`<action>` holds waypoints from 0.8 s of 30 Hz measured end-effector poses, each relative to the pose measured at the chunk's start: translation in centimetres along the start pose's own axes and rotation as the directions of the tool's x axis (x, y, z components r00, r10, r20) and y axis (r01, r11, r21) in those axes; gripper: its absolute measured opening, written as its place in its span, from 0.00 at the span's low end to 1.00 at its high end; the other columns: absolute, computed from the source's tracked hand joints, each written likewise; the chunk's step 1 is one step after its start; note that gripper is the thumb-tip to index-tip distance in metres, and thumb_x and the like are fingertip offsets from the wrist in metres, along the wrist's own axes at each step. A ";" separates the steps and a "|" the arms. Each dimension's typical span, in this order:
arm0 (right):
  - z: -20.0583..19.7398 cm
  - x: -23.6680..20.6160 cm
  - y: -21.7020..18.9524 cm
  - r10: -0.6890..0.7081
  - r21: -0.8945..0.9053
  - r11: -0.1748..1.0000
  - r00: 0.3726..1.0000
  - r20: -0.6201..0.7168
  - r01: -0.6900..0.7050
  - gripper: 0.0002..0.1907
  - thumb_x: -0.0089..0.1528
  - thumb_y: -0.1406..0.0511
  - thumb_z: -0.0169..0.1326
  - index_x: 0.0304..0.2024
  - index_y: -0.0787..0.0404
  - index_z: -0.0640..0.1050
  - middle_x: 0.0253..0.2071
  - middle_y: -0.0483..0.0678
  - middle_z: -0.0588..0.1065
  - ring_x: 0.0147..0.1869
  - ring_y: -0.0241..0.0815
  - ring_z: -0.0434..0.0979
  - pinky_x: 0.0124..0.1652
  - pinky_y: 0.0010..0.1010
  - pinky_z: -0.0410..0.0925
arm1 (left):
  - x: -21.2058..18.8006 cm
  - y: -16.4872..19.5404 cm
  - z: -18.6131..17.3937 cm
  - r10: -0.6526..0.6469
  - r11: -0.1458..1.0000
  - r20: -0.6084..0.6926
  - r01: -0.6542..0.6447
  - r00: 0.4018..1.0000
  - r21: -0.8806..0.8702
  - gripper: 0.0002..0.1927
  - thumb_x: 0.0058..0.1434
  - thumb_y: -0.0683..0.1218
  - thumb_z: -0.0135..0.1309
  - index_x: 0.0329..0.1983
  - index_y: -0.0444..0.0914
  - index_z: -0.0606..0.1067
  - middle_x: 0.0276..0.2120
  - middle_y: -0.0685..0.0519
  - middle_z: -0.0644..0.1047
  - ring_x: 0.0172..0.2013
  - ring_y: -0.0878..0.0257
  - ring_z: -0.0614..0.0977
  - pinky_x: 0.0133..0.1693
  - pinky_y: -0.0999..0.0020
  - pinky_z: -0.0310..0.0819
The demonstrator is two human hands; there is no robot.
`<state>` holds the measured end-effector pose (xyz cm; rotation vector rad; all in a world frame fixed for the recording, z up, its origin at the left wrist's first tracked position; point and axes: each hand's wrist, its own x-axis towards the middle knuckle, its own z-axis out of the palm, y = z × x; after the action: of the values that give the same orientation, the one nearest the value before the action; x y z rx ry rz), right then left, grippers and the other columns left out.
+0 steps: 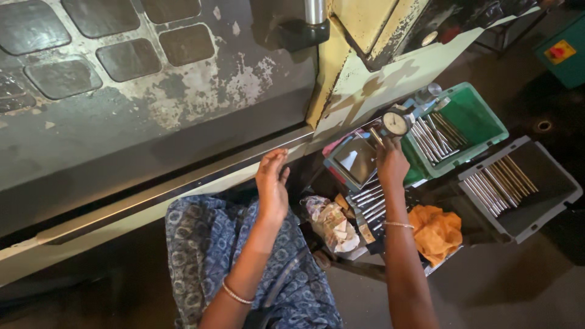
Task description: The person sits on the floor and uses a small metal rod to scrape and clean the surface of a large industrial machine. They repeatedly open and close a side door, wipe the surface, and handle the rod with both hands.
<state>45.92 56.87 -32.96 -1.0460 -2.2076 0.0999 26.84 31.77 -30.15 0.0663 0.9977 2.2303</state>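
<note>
My right hand (390, 162) reaches forward and grips a thin metal rod (376, 136) under a round dial gauge (396, 122) on a small stand. My left hand (272, 184) hovers open with fingers apart, near the lower rail of a large worn machine door (152, 91), holding nothing. Several more metal rods (369, 202) lie in a row below my right wrist. A small square metal block (355, 161) sits just left of the gauge.
A green tray (481, 119) with several rods stands right of the gauge. A grey tray (536, 189) farther right holds several more. An orange cloth (437, 233) and a crumpled plastic bag (332, 223) lie near my forearm. Patterned blue fabric (207, 250) covers my lap.
</note>
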 end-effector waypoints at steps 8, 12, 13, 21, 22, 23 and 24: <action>-0.1 -0.4 -0.8 0.002 -0.004 1.000 1.000 -0.021 -0.002 0.12 0.65 0.62 0.59 0.51 0.57 0.79 0.52 0.59 0.74 0.43 0.63 0.78 0.37 0.48 0.71 | -0.1 -0.7 0.4 -0.039 0.999 0.035 0.038 0.999 0.031 0.07 0.65 0.49 0.56 0.44 0.47 0.77 0.46 0.62 0.81 0.51 0.71 0.78 0.51 0.69 0.64; -0.9 -1.6 -1.3 0.126 -0.012 0.992 0.990 -0.065 -0.128 0.16 0.63 0.63 0.60 0.53 0.58 0.79 0.49 0.67 0.71 0.39 0.66 0.77 0.33 0.50 0.70 | 0.1 -0.7 0.2 -0.026 1.000 0.037 0.026 0.999 0.017 0.07 0.65 0.49 0.55 0.45 0.46 0.77 0.45 0.61 0.80 0.50 0.71 0.77 0.51 0.68 0.64; -1.3 -2.0 -1.4 0.087 0.010 0.996 0.995 -0.041 -0.087 0.15 0.64 0.65 0.58 0.54 0.58 0.78 0.47 0.64 0.72 0.42 0.65 0.77 0.37 0.50 0.70 | 0.3 -0.7 0.1 -0.030 0.999 0.034 0.029 0.999 0.016 0.07 0.65 0.49 0.55 0.44 0.46 0.77 0.45 0.61 0.80 0.50 0.71 0.77 0.51 0.69 0.64; -4.4 -5.1 -5.1 0.090 0.468 0.876 0.993 0.080 -0.117 0.12 0.69 0.69 0.55 0.54 0.66 0.73 0.44 0.58 0.78 0.41 0.48 0.78 0.41 0.32 0.70 | 0.1 -1.2 -0.6 -0.051 0.998 0.045 0.052 0.998 -0.020 0.06 0.65 0.49 0.55 0.43 0.45 0.77 0.45 0.59 0.81 0.51 0.69 0.79 0.50 0.68 0.65; -4.2 -5.0 -5.7 0.136 0.517 0.838 0.984 0.112 -0.174 0.11 0.69 0.69 0.54 0.53 0.65 0.73 0.42 0.56 0.78 0.40 0.45 0.77 0.42 0.31 0.70 | 0.0 -1.3 -0.6 -0.062 0.998 0.045 0.063 0.997 -0.026 0.06 0.65 0.49 0.56 0.44 0.45 0.77 0.45 0.60 0.81 0.50 0.69 0.79 0.50 0.68 0.66; -3.9 -4.7 -6.2 0.179 0.564 0.793 0.973 0.145 -0.230 0.09 0.69 0.70 0.54 0.52 0.65 0.74 0.41 0.55 0.78 0.40 0.43 0.76 0.42 0.30 0.70 | -0.1 -1.3 -0.6 -0.071 0.997 0.046 0.072 0.996 -0.033 0.06 0.65 0.49 0.56 0.44 0.46 0.77 0.45 0.60 0.81 0.50 0.69 0.79 0.50 0.68 0.66; -3.6 -4.6 -6.6 0.219 0.606 0.743 0.959 0.181 -0.284 0.07 0.70 0.70 0.53 0.50 0.64 0.74 0.39 0.53 0.78 0.39 0.40 0.76 0.42 0.30 0.70 | -0.2 -1.3 -0.7 -0.079 0.996 0.047 0.081 0.996 -0.040 0.06 0.65 0.48 0.56 0.44 0.46 0.77 0.45 0.60 0.81 0.50 0.68 0.79 0.50 0.68 0.66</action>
<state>45.82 48.43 -30.43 -0.9440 -1.8702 0.9681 27.53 31.85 -31.45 0.0573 0.9136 2.1658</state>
